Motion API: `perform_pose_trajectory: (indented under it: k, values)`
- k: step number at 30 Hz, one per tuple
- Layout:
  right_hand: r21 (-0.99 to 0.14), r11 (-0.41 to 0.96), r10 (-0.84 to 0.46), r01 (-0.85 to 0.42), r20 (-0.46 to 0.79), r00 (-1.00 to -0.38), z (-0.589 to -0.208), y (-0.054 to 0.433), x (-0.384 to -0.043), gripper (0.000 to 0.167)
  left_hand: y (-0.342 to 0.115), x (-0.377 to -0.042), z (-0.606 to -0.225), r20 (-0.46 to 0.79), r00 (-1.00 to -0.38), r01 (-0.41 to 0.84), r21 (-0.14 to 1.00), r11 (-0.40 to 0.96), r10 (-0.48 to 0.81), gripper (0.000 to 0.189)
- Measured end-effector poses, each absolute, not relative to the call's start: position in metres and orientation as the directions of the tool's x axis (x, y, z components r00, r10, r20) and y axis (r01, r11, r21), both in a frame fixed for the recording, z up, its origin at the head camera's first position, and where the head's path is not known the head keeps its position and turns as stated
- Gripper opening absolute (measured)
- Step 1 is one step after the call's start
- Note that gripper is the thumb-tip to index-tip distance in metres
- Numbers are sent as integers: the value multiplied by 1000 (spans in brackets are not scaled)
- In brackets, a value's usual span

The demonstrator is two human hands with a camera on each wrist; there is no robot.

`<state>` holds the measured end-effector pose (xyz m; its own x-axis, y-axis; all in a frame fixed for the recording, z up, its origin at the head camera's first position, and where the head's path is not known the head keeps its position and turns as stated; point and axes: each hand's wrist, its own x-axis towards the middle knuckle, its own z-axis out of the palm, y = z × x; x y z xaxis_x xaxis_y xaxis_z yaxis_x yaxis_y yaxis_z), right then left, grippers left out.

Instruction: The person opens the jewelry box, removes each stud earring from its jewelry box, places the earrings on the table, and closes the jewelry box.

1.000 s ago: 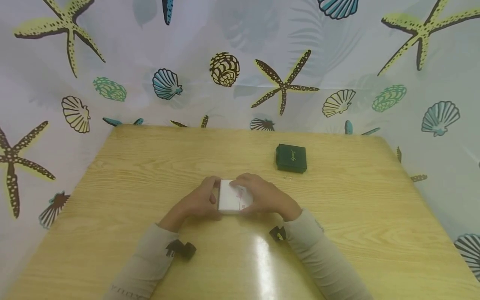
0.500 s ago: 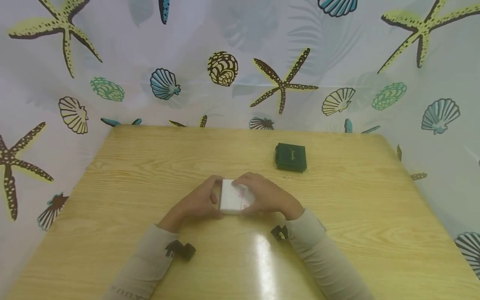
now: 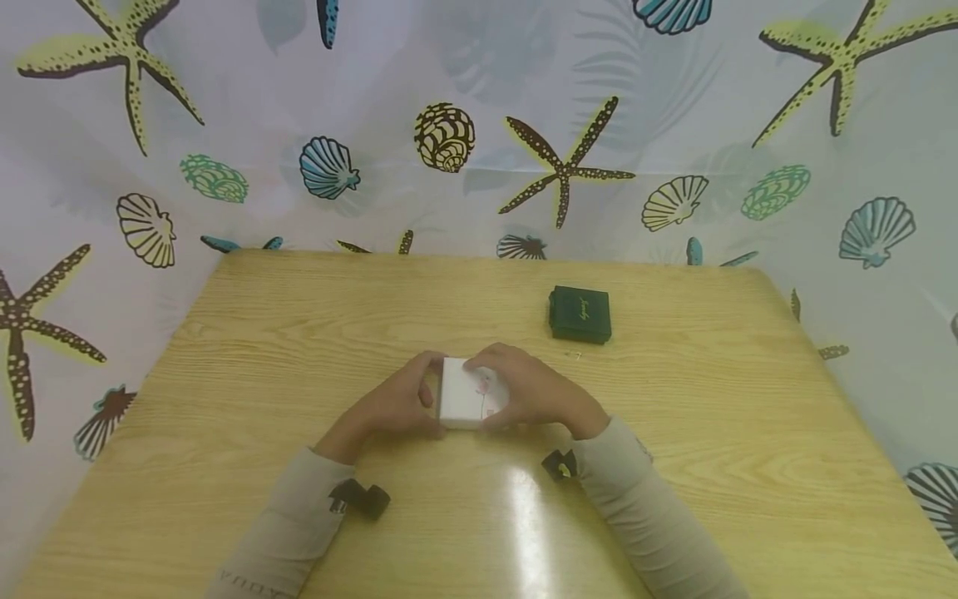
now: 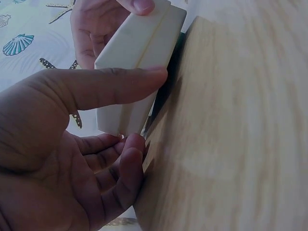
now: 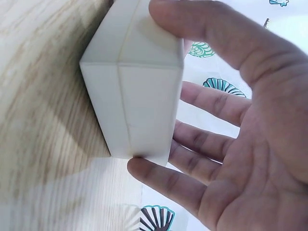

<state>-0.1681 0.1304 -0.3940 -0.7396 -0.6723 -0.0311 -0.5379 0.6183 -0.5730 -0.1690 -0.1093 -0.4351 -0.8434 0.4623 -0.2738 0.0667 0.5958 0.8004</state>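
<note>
Between the two hands in the head view is a small white box (image 3: 460,395) with a pink drawing on its lid. A thin seam runs round its side in both wrist views. My left hand (image 3: 400,401) grips the box at its left end, thumb (image 4: 120,86) along the near side and fingertips at the far edge. From the right, my right hand (image 3: 535,389) holds it, with the thumb (image 5: 178,17) on the near side and the index finger (image 5: 163,178) at the far corner. The box sits close over the wooden table (image 3: 299,299).
A dark green box (image 3: 581,314) with gold lettering stands behind and to the right of the hands. In front of it lies a tiny shiny item (image 3: 573,355), too small to make out. A curtain (image 3: 389,83) printed with shells and starfish hangs round the table.
The white box and both hands have shifted very slightly to the right in the head view since a second ago. The grip looks the same.
</note>
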Motion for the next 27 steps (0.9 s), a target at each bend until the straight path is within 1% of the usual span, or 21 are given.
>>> perform_pose_trajectory:
  k: [14,27]
  values:
    - [-547,614,-681,-569,-2,-733,-390,132,-167,73,-108,-170,-437,-304,-849,27,792,610,432,107]
    - [-558,609,-677,-563,4,-736,-392,132,-168,72,-108,-168,-435,-293,-854,43,785,618,430,100]
